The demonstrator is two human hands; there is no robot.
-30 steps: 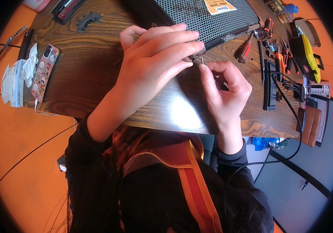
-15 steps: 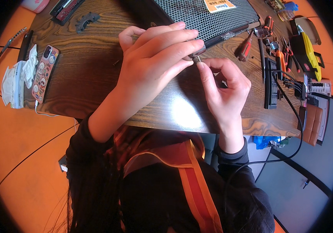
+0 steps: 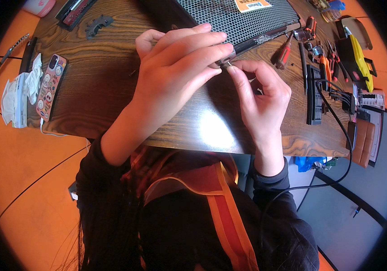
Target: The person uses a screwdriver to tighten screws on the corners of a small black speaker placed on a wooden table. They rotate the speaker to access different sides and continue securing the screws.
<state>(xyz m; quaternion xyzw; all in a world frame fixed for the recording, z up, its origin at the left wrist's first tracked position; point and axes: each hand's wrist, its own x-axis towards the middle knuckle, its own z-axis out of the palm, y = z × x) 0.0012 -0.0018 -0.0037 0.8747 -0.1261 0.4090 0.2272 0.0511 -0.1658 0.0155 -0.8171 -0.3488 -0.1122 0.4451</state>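
Left of the fingers (image 3: 205, 56), packeted tissues (image 3: 32, 82).

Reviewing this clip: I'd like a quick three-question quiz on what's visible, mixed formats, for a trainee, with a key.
1. Fill in: the phone's cable is ____.
2. Which lies to the right of the right hand? A: tissue box. B: pliers. C: phone.
3. True or false: the right hand lies flat on the table.

Key: 1. white. 2. B. 3. False; it pinches a small metal piece.
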